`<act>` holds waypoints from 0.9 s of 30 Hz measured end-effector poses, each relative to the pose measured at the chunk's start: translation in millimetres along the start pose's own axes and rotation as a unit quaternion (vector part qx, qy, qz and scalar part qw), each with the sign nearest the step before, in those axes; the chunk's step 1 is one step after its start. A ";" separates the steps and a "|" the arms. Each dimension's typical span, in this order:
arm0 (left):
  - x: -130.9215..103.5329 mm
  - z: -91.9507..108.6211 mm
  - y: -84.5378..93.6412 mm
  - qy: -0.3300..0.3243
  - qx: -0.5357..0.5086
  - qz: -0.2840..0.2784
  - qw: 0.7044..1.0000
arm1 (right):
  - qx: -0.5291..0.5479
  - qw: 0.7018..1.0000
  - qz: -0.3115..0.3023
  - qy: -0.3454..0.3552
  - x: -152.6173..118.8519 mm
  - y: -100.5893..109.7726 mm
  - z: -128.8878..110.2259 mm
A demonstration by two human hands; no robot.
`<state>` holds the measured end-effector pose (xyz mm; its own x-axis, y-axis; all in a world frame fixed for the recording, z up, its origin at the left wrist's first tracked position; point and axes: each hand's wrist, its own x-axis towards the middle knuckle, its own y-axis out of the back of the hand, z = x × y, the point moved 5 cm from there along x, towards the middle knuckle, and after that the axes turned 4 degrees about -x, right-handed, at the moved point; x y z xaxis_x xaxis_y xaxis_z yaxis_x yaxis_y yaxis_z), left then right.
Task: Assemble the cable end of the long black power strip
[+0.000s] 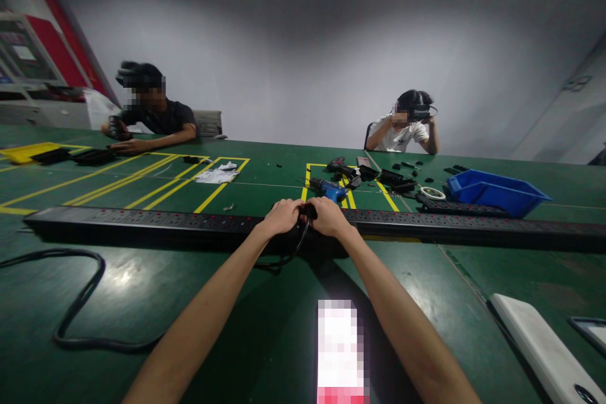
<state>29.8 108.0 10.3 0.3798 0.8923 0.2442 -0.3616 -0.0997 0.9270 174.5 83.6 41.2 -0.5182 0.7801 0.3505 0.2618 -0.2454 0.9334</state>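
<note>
Operator: Nearest my camera, bottom centre: one pale rectangle [337,347], pixelated, contents unreadable.

Clerk: Main items, appearance?

Operator: Black cable [303,243], slim, glossy, its upper end thicker. Power strip [165,224], black, long, low, lying across the green table [468,334]; top face lined with sockets and small red marks.

Clerk: Counts?

Operator: Hands, two. Strip: one length or two end to end, I cannot tell; my hands cover the middle. Cable loop [81,300] at left, one, its link to the held cable hidden behind my forearm. White case [537,338] at right, one. Beyond the strip: drills, two, one blue drill [334,190], one dark drill [338,165]; white ring [423,189], one; blue bin [497,186], one; yellow tray [28,153], one, far left. Seated co-workers [170,117], two.

Clerk: Position relative to hands?

Operator: Cable end between my left hand [283,216] and right hand [326,216], the rest drooping towards me. Both hands curled nearly closed, fingers gathered about that end; exact finger placement hidden. Strip directly beneath, running out both sides.
</note>
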 end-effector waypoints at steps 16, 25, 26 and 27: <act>0.1 -1.0 0.1 0.007 -0.008 -0.008 1.000 | -0.078 0.996 -0.043 -0.025 16.6 5.9 -0.2; 0.4 -0.9 0.0 0.006 -0.005 -0.004 1.000 | 0.008 0.999 -0.047 -0.010 8.6 5.7 9.3; 0.9 -1.2 -0.4 0.005 -0.004 -0.004 1.000 | 0.032 0.998 -0.050 0.001 7.0 5.2 10.9; 1.2 -1.4 -0.9 0.005 -0.003 -0.004 1.000 | 0.057 0.997 -0.052 0.009 5.7 4.6 12.2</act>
<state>29.4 109.8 9.4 0.3747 0.8970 0.2346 -0.3643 -0.0902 0.9269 182.7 94.0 46.6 -0.5615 0.7874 0.2543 0.2962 -0.0957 0.9503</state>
